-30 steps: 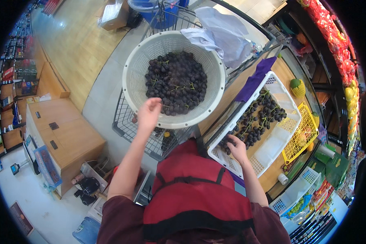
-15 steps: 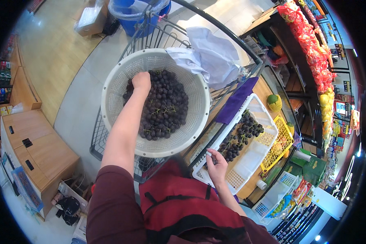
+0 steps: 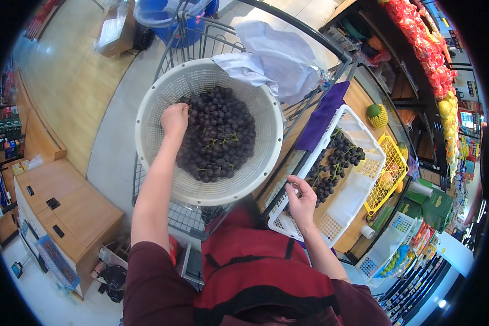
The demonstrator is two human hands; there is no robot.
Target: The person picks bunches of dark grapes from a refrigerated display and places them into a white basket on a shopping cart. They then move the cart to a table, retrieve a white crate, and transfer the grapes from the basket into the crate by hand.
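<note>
Dark purple grapes (image 3: 220, 136) with green stems fill the middle of a round, pale perforated basket (image 3: 146, 146). My left hand (image 3: 175, 119) reaches inside, its fingers closed at the left edge of the grapes. What sits in its fingertips is too small to make out. Over the near left rim of a white plastic crate (image 3: 358, 182) is my right hand (image 3: 303, 204), thumb and fingers drawn together; anything between them cannot be made out. Several bunches of dark grapes (image 3: 337, 160) lie in that crate, just beyond my right hand.
The basket rests on a wire shopping cart (image 3: 204, 41), with a white crumpled cloth or sheet (image 3: 280, 51) over its far right rim. Purple cloth (image 3: 323, 122) hangs beside the crate. A yellow basket (image 3: 386, 174) stands right of it. Wooden cabinets (image 3: 68, 201) are at left.
My left hand has shifted left, from among the grapes to their edge. My right hand has risen slightly along the crate's rim. The whole view has shifted a little.
</note>
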